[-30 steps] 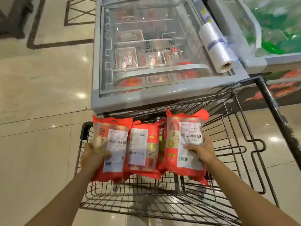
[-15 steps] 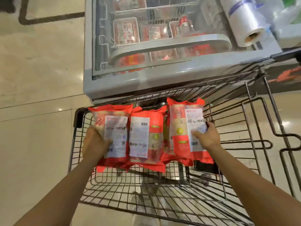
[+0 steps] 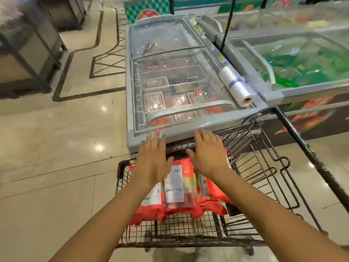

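cart: wire basket, parked nose-on against the chest freezer; prob. so placed that goods can be passed straight across w/o a step.
L hand: held palm-down above the left side of the red pkts, fingers straight and slightly spread, nothing gripped. Fingertips are seen over the freezer's near rim; contact can't be told. Forearm stretched fwd, wrist flat.
red pkts: several, laid flat side by side on the basket floor toward its far end, white label sides up. Judged to be set in one row so that they lie stable and none is crushed. Partly hidden by both hands.
chest freezer: trays of red goods are seen under the sliding glass lid.
R hand: same pose mirrored, i.e. palm down, fingers extended, thumb turned inward, empty. It is set apart from the L hand by a gap, w/ pkts seen btwn. A reach toward the lid is judged the likely next move.
bag roll: clear bags, laid along the seam btwn the two freezers, prob. for easy reach.
2nd freezer: at right, green packs under glass.
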Demonstrator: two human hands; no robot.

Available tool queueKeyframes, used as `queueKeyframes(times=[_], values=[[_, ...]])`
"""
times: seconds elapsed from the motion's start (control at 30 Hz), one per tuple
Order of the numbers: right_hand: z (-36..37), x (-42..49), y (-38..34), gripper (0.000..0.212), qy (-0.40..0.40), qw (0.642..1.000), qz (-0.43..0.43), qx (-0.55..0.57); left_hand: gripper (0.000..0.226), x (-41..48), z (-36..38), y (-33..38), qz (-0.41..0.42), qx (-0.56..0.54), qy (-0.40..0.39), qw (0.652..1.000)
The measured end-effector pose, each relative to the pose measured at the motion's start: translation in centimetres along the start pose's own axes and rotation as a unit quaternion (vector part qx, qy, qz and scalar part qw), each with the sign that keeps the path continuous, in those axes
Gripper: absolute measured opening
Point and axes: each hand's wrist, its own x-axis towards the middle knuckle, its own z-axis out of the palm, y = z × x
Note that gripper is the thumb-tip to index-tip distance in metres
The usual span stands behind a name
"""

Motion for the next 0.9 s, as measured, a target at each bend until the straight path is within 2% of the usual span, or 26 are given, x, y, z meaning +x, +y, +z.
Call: queueKeyframes(times=[0.13,0.27,0.57,0.9], values=[[-6.3,-2.6,-4.7,0.080,0.059,0.996,-0.046,-0.040,0.078,-2.8,-7.4,1.4,0.043,0.037,0.128,0.990],[-11.5,-4.6,-8.1,0.080,0.163,0.983,-0.076,-0.035,0.077,-6.0,-13.0,0.9,0.038,0.069,0.220,0.972],[-17.0,-7.1,-16.6,0.077,0.200,0.965,-0.166,-0.038,0.079,-13.9,-21.8,-4.5,-0.086,0.124,0.282,0.947],[-19.4,-7.3,-25.3,0.076,0.158,0.926,-0.344,0.005,0.083,-21.7,-26.4,-9.2,-0.282,0.150,0.276,0.907]])
